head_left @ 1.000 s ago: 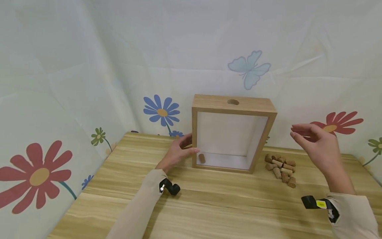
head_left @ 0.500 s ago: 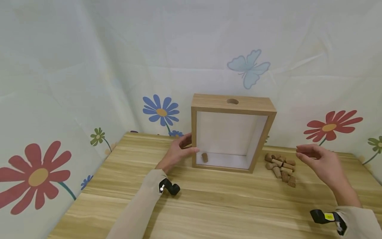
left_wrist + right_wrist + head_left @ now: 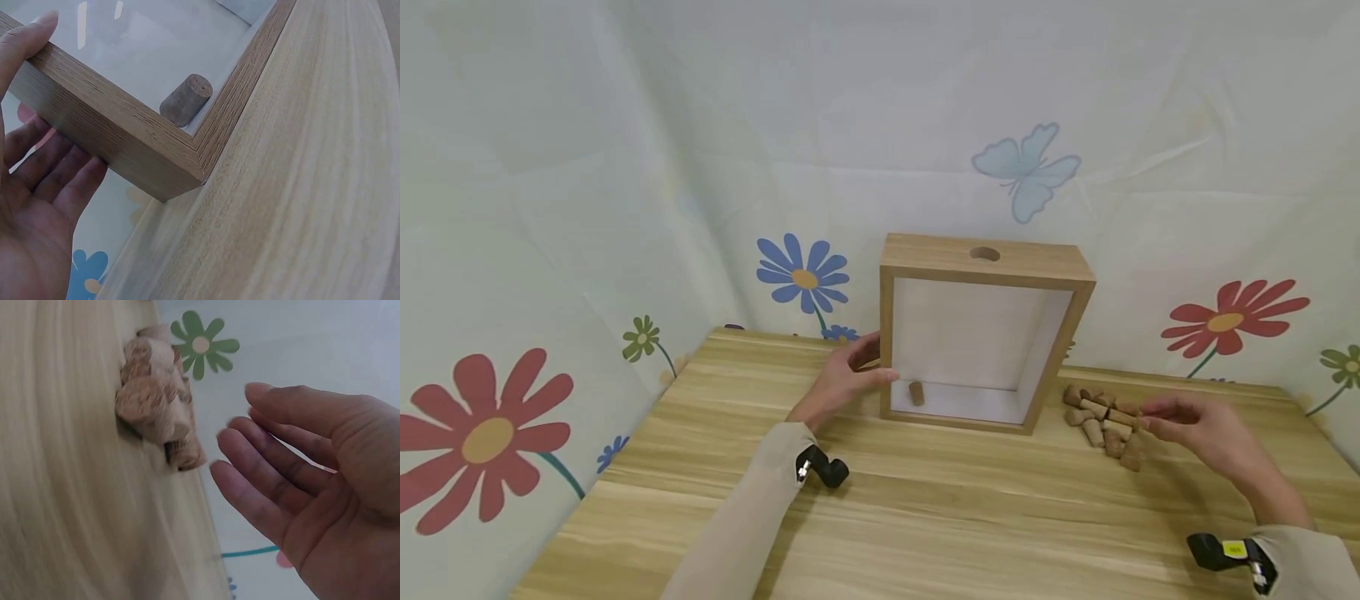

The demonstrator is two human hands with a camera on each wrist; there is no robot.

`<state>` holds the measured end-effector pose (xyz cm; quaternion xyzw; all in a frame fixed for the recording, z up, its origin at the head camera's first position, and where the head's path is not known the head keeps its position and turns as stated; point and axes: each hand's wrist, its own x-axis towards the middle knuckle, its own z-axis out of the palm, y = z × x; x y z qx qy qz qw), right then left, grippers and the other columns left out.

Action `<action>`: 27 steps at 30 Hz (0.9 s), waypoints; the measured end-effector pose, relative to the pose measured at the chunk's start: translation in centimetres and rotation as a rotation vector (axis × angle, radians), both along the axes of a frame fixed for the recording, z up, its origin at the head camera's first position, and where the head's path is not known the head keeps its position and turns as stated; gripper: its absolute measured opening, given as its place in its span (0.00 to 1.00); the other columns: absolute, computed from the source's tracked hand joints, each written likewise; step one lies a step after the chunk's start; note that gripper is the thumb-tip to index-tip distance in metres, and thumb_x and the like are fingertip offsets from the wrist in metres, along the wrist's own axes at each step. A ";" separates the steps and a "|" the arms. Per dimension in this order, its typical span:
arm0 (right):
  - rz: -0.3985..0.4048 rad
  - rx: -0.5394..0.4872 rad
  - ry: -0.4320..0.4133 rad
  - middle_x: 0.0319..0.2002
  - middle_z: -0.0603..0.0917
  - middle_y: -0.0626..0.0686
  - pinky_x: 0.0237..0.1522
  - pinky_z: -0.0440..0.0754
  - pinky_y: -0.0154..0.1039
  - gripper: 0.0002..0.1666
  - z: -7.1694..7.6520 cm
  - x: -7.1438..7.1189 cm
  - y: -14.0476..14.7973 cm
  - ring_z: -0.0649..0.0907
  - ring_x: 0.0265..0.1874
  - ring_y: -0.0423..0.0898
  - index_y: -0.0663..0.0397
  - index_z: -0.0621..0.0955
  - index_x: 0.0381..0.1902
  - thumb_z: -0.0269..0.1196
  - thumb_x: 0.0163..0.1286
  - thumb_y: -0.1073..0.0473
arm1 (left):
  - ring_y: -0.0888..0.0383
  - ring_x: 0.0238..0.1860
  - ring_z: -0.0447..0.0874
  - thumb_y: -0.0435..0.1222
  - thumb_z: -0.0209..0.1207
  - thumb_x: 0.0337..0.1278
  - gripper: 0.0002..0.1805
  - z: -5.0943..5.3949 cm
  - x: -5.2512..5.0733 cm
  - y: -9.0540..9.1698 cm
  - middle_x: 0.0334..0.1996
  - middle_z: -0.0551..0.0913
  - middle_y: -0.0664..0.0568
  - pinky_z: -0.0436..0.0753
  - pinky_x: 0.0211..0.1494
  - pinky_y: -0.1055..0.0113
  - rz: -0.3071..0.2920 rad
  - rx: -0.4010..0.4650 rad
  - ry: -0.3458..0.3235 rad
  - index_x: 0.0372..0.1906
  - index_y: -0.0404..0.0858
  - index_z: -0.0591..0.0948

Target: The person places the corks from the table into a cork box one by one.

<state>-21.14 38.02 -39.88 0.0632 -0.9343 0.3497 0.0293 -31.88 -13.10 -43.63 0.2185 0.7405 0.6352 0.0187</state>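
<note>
Flowered sheeting (image 3: pixel 805 108) hangs behind a wood-grain tabletop (image 3: pixel 940 517), and look at the left hand (image 3: pixel 833 383), gripping the side of the wooden box (image 3: pixel 1037 260), thumb in front, fingers behind! One cork (image 3: pixel 917 393) sits inside, near the corner by that hand. Over to the right hand (image 3: pixel 1213 433), fingers loosely bent, nothing held, just beside the heap of corks (image 3: pixel 1096 412) on the tabletop

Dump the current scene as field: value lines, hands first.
left hand: grips box by its left side
right hand: at right edge of cork pile, holding nothing; contact unclear
box: upright on table, round hole in top
cork pile: on table, right of box
single cork: inside box, lower left
backdrop: printed with flowers, butterfly
</note>
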 end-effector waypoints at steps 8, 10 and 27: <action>0.054 -0.009 -0.121 0.48 0.88 0.58 0.39 0.85 0.36 0.23 -1.2 0.1 0.8 0.84 0.40 0.37 0.70 0.83 0.59 0.68 0.77 0.57 | 0.44 0.72 0.75 0.40 0.75 0.61 0.45 0.1 0.0 0.0 0.72 0.76 0.42 0.75 0.73 0.53 0.006 -0.010 -0.007 0.80 0.36 0.68; 0.054 -0.002 -0.130 0.48 0.88 0.57 0.39 0.84 0.35 0.23 -1.4 0.0 0.9 0.83 0.41 0.37 0.69 0.83 0.59 0.68 0.77 0.56 | 0.45 0.71 0.75 0.40 0.75 0.60 0.45 0.1 0.0 0.0 0.72 0.76 0.42 0.75 0.73 0.53 0.009 -0.009 -0.010 0.80 0.36 0.68; 0.093 0.030 -0.231 0.45 0.87 0.53 0.38 0.86 0.37 0.21 -1.8 0.0 0.8 0.83 0.40 0.43 0.66 0.85 0.56 0.69 0.77 0.53 | 0.43 0.72 0.74 0.40 0.75 0.61 0.46 -0.2 -0.2 -0.1 0.73 0.75 0.41 0.76 0.73 0.53 0.007 -0.016 -0.010 0.80 0.35 0.67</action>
